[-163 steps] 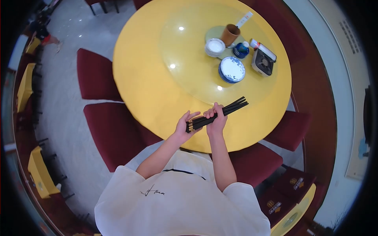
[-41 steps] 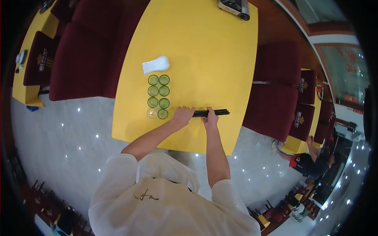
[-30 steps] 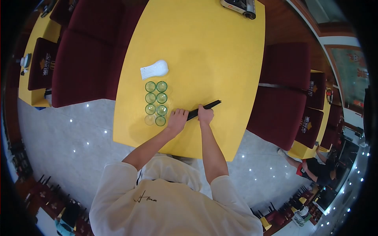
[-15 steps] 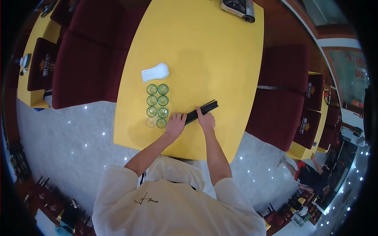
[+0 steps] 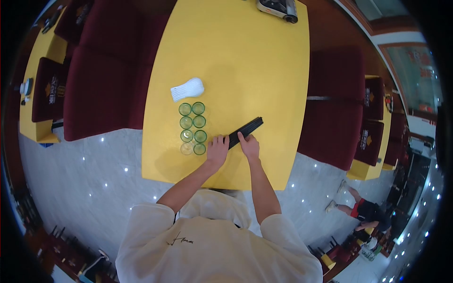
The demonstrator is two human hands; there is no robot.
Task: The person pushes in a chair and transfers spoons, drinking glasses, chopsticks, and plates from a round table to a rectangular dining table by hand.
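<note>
A bundle of black chopsticks [image 5: 249,127] lies slanted low over the yellow table, its far end pointing up and right. My left hand [image 5: 218,151] is closed around the near end, fingers across the top. Farther along the bundle, my right hand [image 5: 250,146] grips the side with its thumb on the sticks. Just left of my left hand stand several green-tinted glasses [image 5: 199,121] in two columns; the nearest one on the left looks clearer. Beyond them rests a nested stack of white soup spoons [image 5: 188,89].
The yellow table [image 5: 231,52] carries a portable gas stove [image 5: 278,9] at its far right. Dark red seats line both sides, including a left bench [image 5: 104,89] and a right chair [image 5: 330,134]. Another person [image 5: 370,212] is at the right, away from the table.
The chopsticks look more tightly gathered, their far ends more even. Both hands stay on the bundle. My view has shifted slightly, and the other person at the right has changed pose.
</note>
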